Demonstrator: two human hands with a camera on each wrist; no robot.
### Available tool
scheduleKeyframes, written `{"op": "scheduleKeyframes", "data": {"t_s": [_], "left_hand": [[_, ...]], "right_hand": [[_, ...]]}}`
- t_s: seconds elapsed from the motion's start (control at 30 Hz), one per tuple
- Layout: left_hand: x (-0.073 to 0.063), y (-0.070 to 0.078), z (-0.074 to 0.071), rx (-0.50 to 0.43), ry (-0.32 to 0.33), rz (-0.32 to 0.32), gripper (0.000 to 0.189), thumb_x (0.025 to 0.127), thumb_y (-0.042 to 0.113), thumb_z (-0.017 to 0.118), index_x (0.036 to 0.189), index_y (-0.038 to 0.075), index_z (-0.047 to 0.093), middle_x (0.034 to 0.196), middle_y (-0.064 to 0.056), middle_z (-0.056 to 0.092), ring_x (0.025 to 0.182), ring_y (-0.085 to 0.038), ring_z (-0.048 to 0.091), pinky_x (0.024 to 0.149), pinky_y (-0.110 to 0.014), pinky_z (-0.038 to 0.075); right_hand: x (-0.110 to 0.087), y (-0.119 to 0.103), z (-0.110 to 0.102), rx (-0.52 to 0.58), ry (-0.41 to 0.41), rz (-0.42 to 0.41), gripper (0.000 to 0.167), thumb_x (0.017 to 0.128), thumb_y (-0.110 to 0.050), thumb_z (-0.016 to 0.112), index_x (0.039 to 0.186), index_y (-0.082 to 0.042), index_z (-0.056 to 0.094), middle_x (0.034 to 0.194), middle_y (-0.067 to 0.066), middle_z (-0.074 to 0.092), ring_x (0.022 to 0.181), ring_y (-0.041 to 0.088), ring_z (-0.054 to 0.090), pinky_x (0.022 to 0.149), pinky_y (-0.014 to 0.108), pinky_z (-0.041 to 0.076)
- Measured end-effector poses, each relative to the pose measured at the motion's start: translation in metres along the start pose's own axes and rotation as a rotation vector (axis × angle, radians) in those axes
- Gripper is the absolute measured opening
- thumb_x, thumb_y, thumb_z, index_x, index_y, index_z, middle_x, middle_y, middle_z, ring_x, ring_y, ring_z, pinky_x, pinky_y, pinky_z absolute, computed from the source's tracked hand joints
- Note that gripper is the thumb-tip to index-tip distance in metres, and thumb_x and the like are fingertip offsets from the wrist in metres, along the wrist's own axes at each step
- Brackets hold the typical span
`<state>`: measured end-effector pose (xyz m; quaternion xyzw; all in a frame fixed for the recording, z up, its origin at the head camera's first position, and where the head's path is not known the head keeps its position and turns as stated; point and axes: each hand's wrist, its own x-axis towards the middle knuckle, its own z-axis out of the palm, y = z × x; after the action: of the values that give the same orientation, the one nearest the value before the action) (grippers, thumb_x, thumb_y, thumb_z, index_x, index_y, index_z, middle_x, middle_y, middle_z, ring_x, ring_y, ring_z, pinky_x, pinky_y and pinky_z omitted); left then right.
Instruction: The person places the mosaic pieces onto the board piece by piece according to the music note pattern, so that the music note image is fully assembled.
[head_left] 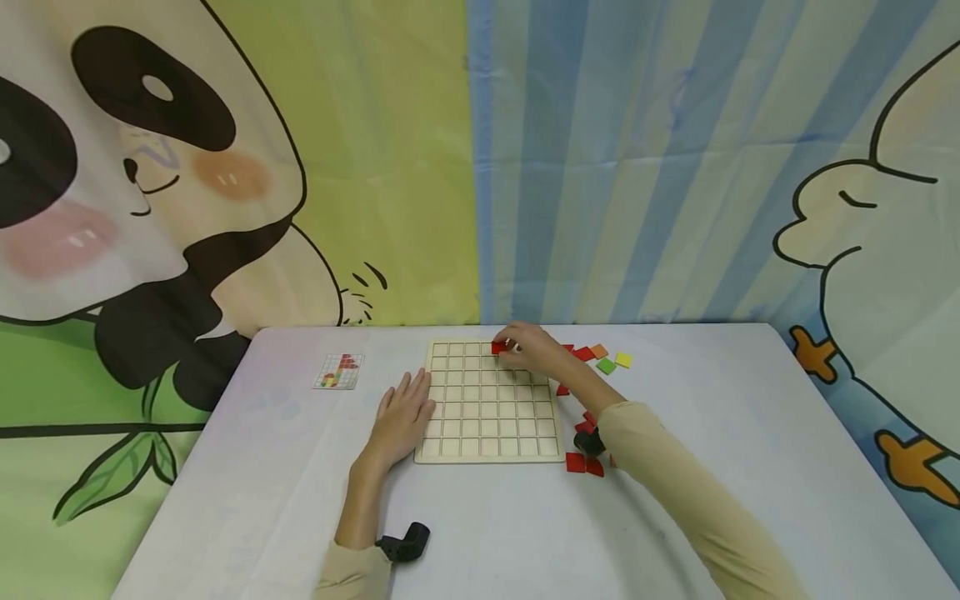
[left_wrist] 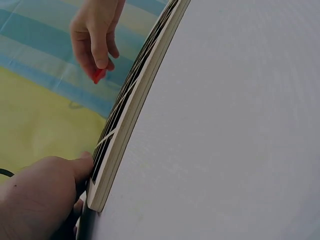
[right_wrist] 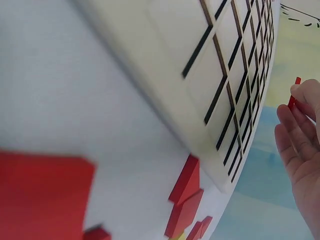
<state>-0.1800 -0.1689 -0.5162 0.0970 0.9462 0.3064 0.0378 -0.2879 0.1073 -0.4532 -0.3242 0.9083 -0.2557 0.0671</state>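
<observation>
A pale wooden board (head_left: 491, 408) with a square grid lies on the white table. Over its far edge my right hand (head_left: 527, 347) pinches a small red tile (head_left: 498, 347) between thumb and fingers. The right wrist view shows the same red tile (right_wrist: 294, 94) held on edge, above the surface. My left hand (head_left: 403, 414) lies along the board's left side, fingers extended and touching its edge. In the left wrist view the left thumb (left_wrist: 82, 167) rests against the board's corner.
Right of the board lie several loose red tiles (head_left: 576, 462), an orange tile (head_left: 598, 351), a green tile (head_left: 607, 366) and a yellow tile (head_left: 624, 360). To its left is a pattern card (head_left: 339, 372). Printed curtains (head_left: 600, 167) hang behind the table (head_left: 480, 533).
</observation>
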Motion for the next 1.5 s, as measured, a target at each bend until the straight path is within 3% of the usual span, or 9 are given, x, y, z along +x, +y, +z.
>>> {"op": "scheduleKeyframes", "data": {"t_s": [0.3, 0.53, 1.17, 1.4, 1.5], "left_hand": [[0.001, 0.000, 0.000, 0.012, -0.001, 0.002, 0.057, 0.112, 0.026, 0.039, 0.163, 0.003, 0.026, 0.173, -0.011, 0.019, 0.161, -0.037, 0.011, 0.129, -0.059, 0.005], [0.001, -0.002, 0.001, 0.010, 0.000, 0.012, 0.056, 0.112, 0.026, 0.039, 0.163, 0.004, 0.028, 0.173, -0.010, 0.020, 0.161, -0.036, 0.012, 0.129, -0.059, 0.005], [0.000, -0.003, 0.003, 0.016, 0.008, 0.022, 0.056, 0.112, 0.025, 0.040, 0.163, 0.004, 0.029, 0.172, -0.010, 0.022, 0.161, -0.037, 0.013, 0.128, -0.060, 0.005], [0.000, -0.003, 0.003, 0.029, -0.002, 0.025, 0.057, 0.112, 0.025, 0.041, 0.162, 0.003, 0.029, 0.172, -0.011, 0.021, 0.161, -0.038, 0.013, 0.128, -0.061, 0.006], [0.001, -0.003, 0.003, 0.022, 0.010, 0.031, 0.056, 0.112, 0.025, 0.041, 0.162, 0.003, 0.029, 0.172, -0.011, 0.022, 0.161, -0.038, 0.014, 0.128, -0.061, 0.006]], "right_hand": [[0.021, -0.004, 0.009, 0.007, -0.047, 0.085, 0.029, 0.101, -0.011, 0.066, 0.129, -0.002, 0.070, 0.126, 0.014, 0.067, 0.114, 0.028, 0.066, 0.094, 0.038, 0.057], [0.029, -0.002, 0.018, -0.094, -0.049, 0.052, 0.026, 0.101, -0.010, 0.065, 0.125, 0.000, 0.072, 0.122, 0.016, 0.069, 0.111, 0.029, 0.066, 0.094, 0.039, 0.057], [0.034, 0.000, 0.027, -0.122, -0.020, -0.009, 0.025, 0.102, -0.004, 0.061, 0.123, 0.006, 0.073, 0.121, 0.020, 0.068, 0.109, 0.033, 0.068, 0.089, 0.037, 0.059], [0.033, -0.003, 0.028, -0.143, -0.016, 0.057, 0.015, 0.103, -0.006, 0.062, 0.096, -0.001, 0.073, 0.107, 0.013, 0.066, 0.094, 0.027, 0.067, 0.083, 0.036, 0.057], [0.028, -0.010, 0.028, -0.196, -0.025, 0.056, 0.013, 0.104, -0.007, 0.060, 0.101, 0.000, 0.070, 0.112, 0.014, 0.065, 0.097, 0.029, 0.065, 0.084, 0.038, 0.056]]}}
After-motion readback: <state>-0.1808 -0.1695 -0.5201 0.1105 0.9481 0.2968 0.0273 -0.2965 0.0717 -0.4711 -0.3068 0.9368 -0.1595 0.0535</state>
